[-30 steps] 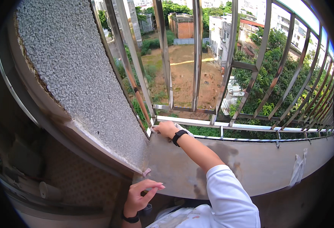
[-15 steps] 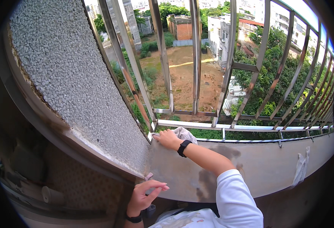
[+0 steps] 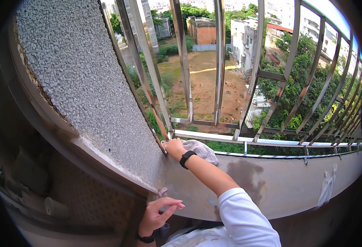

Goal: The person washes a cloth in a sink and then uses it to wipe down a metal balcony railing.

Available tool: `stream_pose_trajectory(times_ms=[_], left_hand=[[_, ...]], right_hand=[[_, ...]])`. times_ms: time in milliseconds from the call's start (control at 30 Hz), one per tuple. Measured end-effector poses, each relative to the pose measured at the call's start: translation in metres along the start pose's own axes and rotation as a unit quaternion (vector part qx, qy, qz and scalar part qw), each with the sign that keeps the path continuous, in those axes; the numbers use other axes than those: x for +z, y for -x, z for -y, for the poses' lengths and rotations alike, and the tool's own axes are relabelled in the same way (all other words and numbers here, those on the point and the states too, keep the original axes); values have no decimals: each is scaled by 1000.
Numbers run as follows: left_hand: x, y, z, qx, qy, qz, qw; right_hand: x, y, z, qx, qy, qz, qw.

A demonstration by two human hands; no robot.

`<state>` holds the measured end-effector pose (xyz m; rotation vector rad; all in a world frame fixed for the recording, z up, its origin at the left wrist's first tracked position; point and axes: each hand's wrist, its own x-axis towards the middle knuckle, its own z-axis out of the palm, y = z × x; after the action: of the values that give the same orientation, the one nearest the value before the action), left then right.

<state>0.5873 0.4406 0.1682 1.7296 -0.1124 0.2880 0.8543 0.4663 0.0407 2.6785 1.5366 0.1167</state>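
Note:
A crumpled light grey cloth (image 3: 201,151) lies along the foot of the metal railing, at the far left corner of the ledge. Its left end is bunched under my right hand (image 3: 174,148), whose closed fingers press it into the corner where the railing meets the pebbled wall. My fingertips are partly hidden there. Lower down, my left hand (image 3: 158,212) hovers near the front edge of the ledge with its fingers stretched and the thumb apart, holding nothing. Just beyond it, a small pinkish scrap (image 3: 162,191) sits at the wall's lower corner.
Dark damp patches mark the grey ledge (image 3: 286,197). The upright bars of the railing (image 3: 218,74) stand along its far side, with ground and trees below. At left rises the pebbled wall (image 3: 86,82). A whitish strip (image 3: 327,187) hangs over the ledge at right.
My right hand has moved slightly left and deeper into the corner, leaving more of the cloth showing beside it. The left hand holds nearly the same pose. The view has shifted a little.

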Motion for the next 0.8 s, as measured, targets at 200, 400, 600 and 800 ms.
stream_pose_trajectory(times_ms=[200, 400, 600, 800], left_hand=[[3, 7, -1, -17, 14, 3, 1000], [4, 13, -2, -16, 12, -5, 1000], [2, 16, -2, -18, 9, 4, 1000], [-2, 19, -1, -3, 17, -5, 1000]], right_hand=[[-9, 21, -16, -43, 2, -23, 999], [-19, 23, -21, 5, -31, 34, 999], [-19, 17, -21, 27, -29, 38, 998], [-12, 25, -53, 41, 55, 60, 996]])
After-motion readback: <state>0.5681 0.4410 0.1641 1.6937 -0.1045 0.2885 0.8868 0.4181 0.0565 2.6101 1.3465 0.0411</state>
